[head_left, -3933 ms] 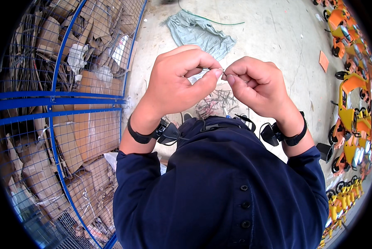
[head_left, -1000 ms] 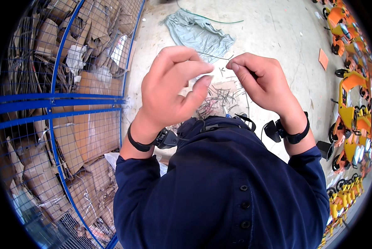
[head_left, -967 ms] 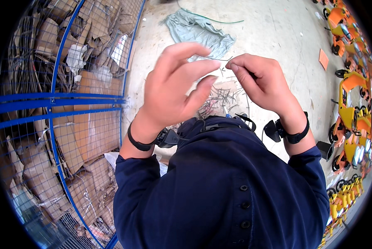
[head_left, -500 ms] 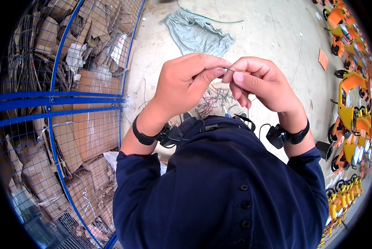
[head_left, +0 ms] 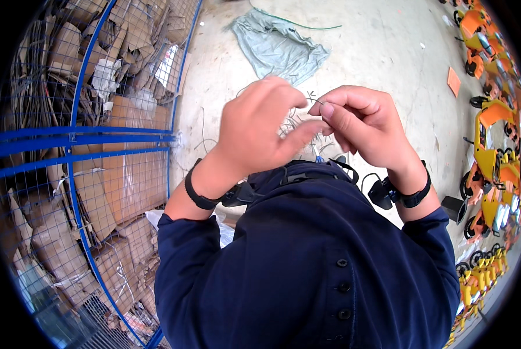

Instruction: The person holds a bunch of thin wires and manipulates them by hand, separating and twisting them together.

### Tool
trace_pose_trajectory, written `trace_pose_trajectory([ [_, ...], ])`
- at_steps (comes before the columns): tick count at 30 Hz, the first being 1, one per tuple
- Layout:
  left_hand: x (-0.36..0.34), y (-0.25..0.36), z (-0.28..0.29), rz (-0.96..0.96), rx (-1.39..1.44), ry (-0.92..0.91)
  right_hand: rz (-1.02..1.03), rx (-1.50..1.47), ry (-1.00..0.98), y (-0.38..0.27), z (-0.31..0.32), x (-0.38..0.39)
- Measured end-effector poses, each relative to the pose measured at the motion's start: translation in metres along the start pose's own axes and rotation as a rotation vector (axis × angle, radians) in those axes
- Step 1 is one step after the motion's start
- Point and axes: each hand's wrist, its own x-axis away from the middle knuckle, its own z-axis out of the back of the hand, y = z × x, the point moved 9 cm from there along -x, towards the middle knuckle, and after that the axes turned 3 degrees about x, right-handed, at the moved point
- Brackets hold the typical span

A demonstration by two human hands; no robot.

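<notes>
My right hand [head_left: 367, 125] pinches a short, thin dark wire [head_left: 314, 100] between thumb and forefinger, with the other fingers curled below. Just left of it, my left hand [head_left: 254, 125] is open and slightly blurred, thumb and fingers apart around a gap beside the wire. Whether the wire touches its fingertips is hard to tell. Beyond both hands, many cut wire pieces [head_left: 318, 142] lie scattered on the floor, partly hidden by the fingers.
A blue mesh cage [head_left: 83, 138] full of flattened cardboard stands along the left. A grey-green crumpled sheet [head_left: 278, 43] and a green cord [head_left: 324, 27] lie ahead. Yellow and orange wheeled frames [head_left: 487, 154] line the right, near a flat orange piece [head_left: 453, 82].
Half a second ago both hands met at the fingertips on the wire; now my left hand has opened and drawn back slightly, while my right still pinches it.
</notes>
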Motion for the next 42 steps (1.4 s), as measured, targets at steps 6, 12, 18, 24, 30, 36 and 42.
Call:
trace_pose_trajectory([
  [6,-0.001,0.004,-0.014,-0.056,-0.118,0.02,0.512,0.427,0.069,-0.034,-0.003,0.004],
  [12,-0.007,0.007,-0.022,-0.013,-0.038,-0.225,0.203,0.435,-0.063,-0.019,-0.004,0.004],
  [18,-0.002,-0.012,-0.031,0.254,0.678,-0.29,-0.002,-0.231,-0.209,0.003,-0.015,0.006],
  [24,0.008,-0.013,-0.044,0.418,1.221,-0.224,0.008,-0.705,-0.46,-0.002,-0.03,0.007],
  [30,-0.001,-0.001,-0.047,0.306,1.488,-0.204,0.143,-0.818,-0.528,-0.015,-0.029,0.005],
  [36,0.001,-0.003,-0.051,0.438,1.654,-0.209,0.176,-0.888,-0.58,-0.017,-0.03,0.005],
  [42,-0.017,0.0,-0.006,-0.003,0.452,0.108,0.182,-0.671,-0.395,-0.018,-0.019,-0.003],
])
